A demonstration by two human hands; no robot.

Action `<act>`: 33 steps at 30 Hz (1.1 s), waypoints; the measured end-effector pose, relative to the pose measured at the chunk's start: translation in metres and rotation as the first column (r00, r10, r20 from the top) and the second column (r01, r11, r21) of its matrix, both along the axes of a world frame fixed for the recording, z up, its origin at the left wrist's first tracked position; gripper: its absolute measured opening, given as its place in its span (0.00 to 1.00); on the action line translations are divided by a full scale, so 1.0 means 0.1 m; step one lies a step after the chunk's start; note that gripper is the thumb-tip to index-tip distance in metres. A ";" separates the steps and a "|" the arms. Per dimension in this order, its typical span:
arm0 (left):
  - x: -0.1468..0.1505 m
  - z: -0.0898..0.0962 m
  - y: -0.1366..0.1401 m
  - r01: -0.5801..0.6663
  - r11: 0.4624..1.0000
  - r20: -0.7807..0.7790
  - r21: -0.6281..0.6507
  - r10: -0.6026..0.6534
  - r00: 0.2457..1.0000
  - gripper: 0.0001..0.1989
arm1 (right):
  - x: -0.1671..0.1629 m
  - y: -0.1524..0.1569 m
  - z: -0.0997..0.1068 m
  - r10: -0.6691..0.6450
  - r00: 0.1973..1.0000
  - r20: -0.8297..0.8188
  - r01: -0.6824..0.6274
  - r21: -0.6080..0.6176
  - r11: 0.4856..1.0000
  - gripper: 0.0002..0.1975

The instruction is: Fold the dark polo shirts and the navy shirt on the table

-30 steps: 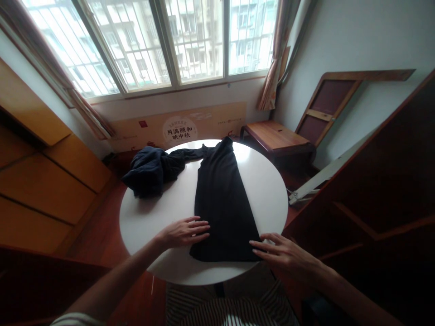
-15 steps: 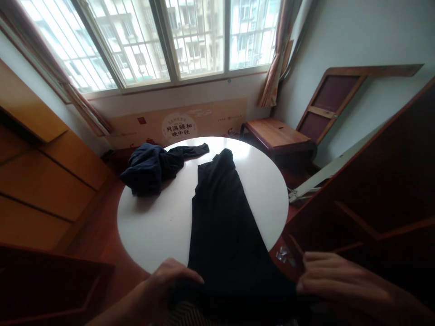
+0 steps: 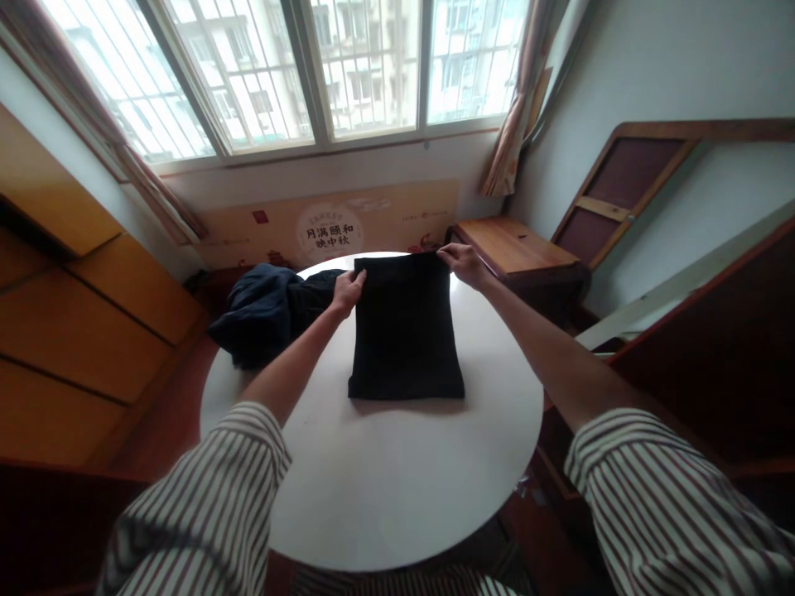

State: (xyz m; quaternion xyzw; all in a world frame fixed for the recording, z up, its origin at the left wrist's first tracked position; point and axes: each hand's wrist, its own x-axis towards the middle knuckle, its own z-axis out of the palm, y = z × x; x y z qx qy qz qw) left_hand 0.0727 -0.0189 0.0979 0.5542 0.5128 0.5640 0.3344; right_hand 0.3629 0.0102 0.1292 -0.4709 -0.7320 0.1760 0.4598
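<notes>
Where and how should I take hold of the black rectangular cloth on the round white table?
I'd hold the black rectangular cloth near its two far corners, coming from both sides: its far edge runs nearly straight between them, and the bare left hand and bare right hand hold it there.

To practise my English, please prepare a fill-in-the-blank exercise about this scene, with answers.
The left hand and right hand hold cloth coloured ____.
The round table is coloured ____.
The sleeves are patterned with ____.
The dark bundle lies nearer the ____ hand.

Missing words: black; white; stripes; left.
</notes>
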 end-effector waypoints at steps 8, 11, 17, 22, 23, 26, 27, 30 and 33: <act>-0.01 -0.38 0.38 -0.212 0.970 -0.216 -0.121 0.183 0.959 0.09 | -0.19 0.38 -0.39 -0.156 0.947 0.282 0.181 -0.063 0.982 0.16; 0.11 -0.39 0.26 -0.081 0.996 -0.391 0.025 0.084 0.916 0.12 | -0.41 0.18 -0.46 -0.086 0.924 0.373 0.074 0.045 0.996 0.19; 0.37 -0.58 -0.05 0.207 0.955 -0.807 -0.212 -0.290 0.515 0.27 | -0.74 -0.05 -0.77 0.174 0.759 0.627 -0.037 -0.226 0.973 0.26; 0.31 -0.64 0.06 0.060 0.938 -0.841 -0.340 -0.332 0.428 0.30 | -0.60 0.17 -0.92 0.180 0.788 0.589 0.097 -0.406 0.909 0.28; 0.29 -0.63 0.10 0.053 0.938 -0.844 -0.341 -0.331 0.422 0.30 | -0.56 0.21 -0.93 0.173 0.790 0.588 0.108 -0.412 0.905 0.28; 0.27 -0.63 0.16 0.048 0.937 -0.840 -0.346 -0.332 0.429 0.29 | -0.49 0.29 -0.96 0.147 0.785 0.602 0.146 -0.410 0.900 0.28; 0.26 -0.64 0.17 0.050 0.938 -0.830 -0.344 -0.329 0.450 0.29 | -0.49 0.30 -0.97 0.144 0.786 0.602 0.149 -0.410 0.900 0.27; 0.24 -0.63 0.18 -0.009 0.959 -0.726 -0.284 -0.208 0.656 0.26 | -0.48 0.31 -0.92 0.079 0.837 0.542 0.182 -0.411 0.893 0.29; 0.17 -0.55 0.22 -0.159 0.951 -0.521 -0.266 -0.003 0.854 0.26 | -0.44 0.28 -0.79 -0.187 0.919 0.347 0.337 -0.443 0.831 0.42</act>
